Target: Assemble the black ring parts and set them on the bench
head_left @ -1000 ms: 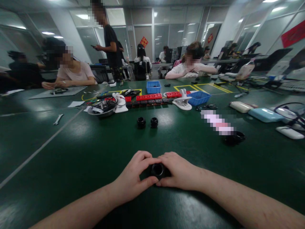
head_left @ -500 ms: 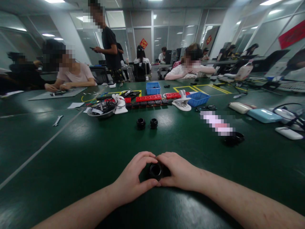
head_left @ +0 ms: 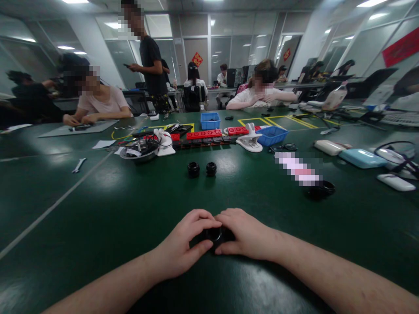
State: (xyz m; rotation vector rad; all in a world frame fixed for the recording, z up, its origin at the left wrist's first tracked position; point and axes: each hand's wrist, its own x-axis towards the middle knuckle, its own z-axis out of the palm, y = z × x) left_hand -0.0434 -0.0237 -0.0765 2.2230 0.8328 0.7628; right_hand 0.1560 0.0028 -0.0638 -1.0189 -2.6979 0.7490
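Note:
A small black ring-shaped fitting (head_left: 214,235) rests low over the dark green table (head_left: 98,209), near its front edge. My left hand (head_left: 185,242) grips it from the left, thumb curled over its top. From the right, my right hand (head_left: 245,233) pinches the same fitting with its fingertips. Most of the fitting is hidden by my fingers. Two more black fittings (head_left: 194,169) (head_left: 211,168) stand side by side farther out on the table, apart from my hands.
Beyond lie a metal bowl with wires (head_left: 140,150), red and black connector strips (head_left: 204,136), white clamps (head_left: 249,140), blue bins (head_left: 210,120), a black ring (head_left: 324,189), a wrench (head_left: 78,165) and cases at right. Other people sit and stand at the far side.
My left thumb has closed over the top of the fitting, hiding its open bore. Both hands stay in the same spot.

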